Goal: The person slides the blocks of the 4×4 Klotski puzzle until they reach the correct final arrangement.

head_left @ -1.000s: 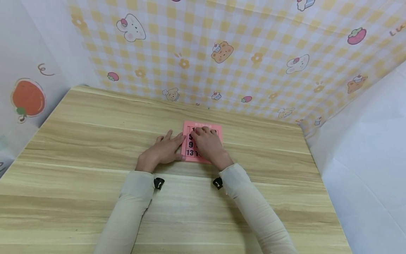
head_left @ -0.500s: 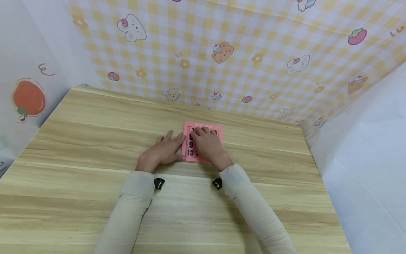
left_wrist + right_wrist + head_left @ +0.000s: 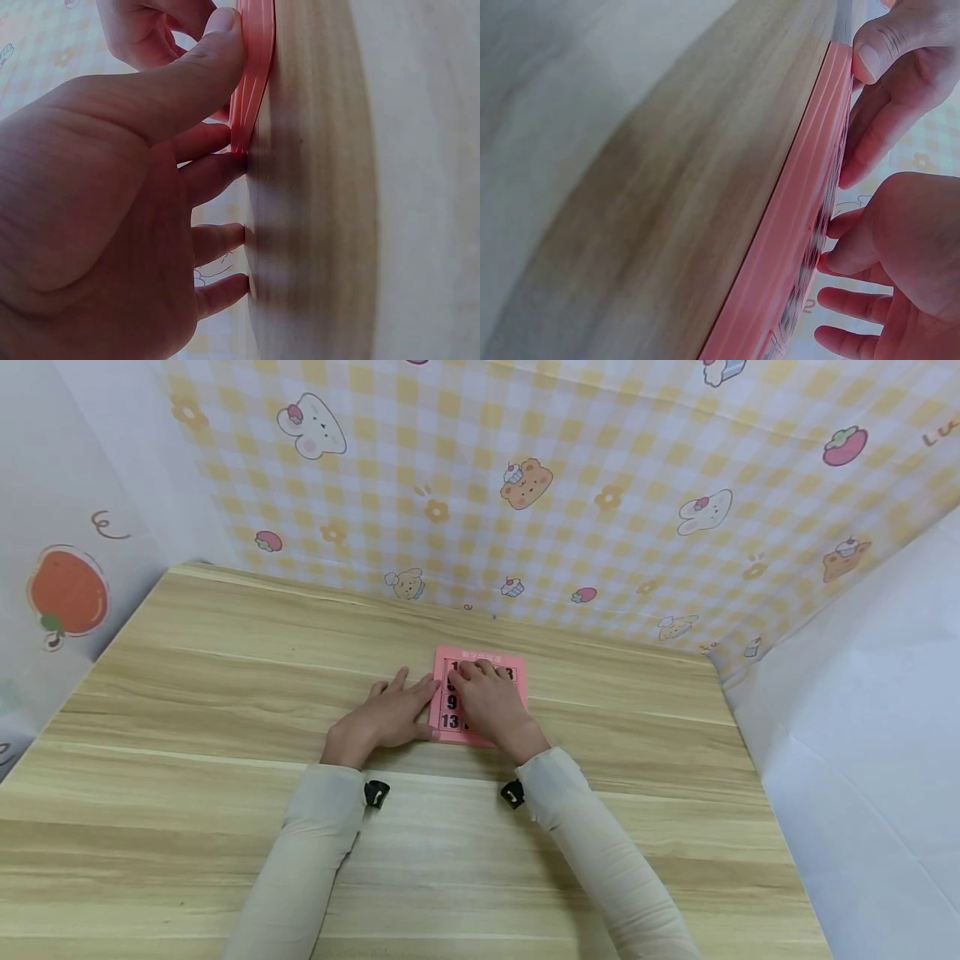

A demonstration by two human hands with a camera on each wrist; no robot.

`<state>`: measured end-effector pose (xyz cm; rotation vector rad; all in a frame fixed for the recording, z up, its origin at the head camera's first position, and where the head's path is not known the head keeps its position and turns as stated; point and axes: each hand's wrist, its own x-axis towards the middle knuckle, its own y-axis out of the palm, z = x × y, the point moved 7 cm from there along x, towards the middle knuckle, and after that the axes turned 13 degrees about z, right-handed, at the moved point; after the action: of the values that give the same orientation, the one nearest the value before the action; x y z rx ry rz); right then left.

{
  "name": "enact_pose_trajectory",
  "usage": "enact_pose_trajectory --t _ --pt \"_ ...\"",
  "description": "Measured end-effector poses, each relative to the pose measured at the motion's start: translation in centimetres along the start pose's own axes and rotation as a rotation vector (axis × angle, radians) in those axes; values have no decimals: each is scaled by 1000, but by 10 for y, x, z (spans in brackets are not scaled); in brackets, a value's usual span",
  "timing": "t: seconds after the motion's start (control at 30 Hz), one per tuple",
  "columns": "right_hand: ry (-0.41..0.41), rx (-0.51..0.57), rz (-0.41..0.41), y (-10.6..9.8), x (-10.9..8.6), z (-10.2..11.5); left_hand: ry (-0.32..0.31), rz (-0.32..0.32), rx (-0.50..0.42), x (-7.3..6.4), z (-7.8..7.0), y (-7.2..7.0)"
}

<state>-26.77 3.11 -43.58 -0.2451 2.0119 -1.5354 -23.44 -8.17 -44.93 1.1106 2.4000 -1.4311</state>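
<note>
A pink number sliding puzzle (image 3: 450,722) lies flat on the wooden table, its dark-numbered tiles partly covered. At its left side my left hand (image 3: 390,714) steadies the frame, thumb on the near left corner and forefinger against the left edge. The other left fingers spread onto the table, as the left wrist view shows. Over the tiles lies my right hand (image 3: 491,697), its bent fingertips touching the upper left part of the board. In the right wrist view the puzzle's near side (image 3: 791,217) runs below the right hand (image 3: 915,255). Tiles under the right palm are hidden.
The wood-grain table (image 3: 225,710) extends around the puzzle. Behind it hangs a yellow checked cloth (image 3: 465,468) with cartoon prints. White sheets (image 3: 862,710) stand at both sides. Each wrist wears a small black camera (image 3: 377,792).
My right fingertips have shifted slightly left and cover more of the tile numbered 5. My left hand and the puzzle frame stay in place.
</note>
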Motion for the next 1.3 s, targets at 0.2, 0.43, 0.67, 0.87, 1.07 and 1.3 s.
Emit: enact_pose_trajectory --t 0.2,0.43,0.67,0.87,1.07,1.3 --pt "-2 -4 -1 0 0 1 -6 7 -3 0 0 1" --pt "-10 1 -9 0 1 1 -1 3 -2 1 0 0" --pt "-16 14 -15 0 2 1 3 -2 -5 1 1 0" --pt "-10 19 -3 2 3 1 3 -1 -2 0 1 1" --pt "-6 33 13 4 2 -2 1 -1 -1 0 0 0" --pt "-7 49 15 7 0 -5 -1 -1 0 0 1 1"
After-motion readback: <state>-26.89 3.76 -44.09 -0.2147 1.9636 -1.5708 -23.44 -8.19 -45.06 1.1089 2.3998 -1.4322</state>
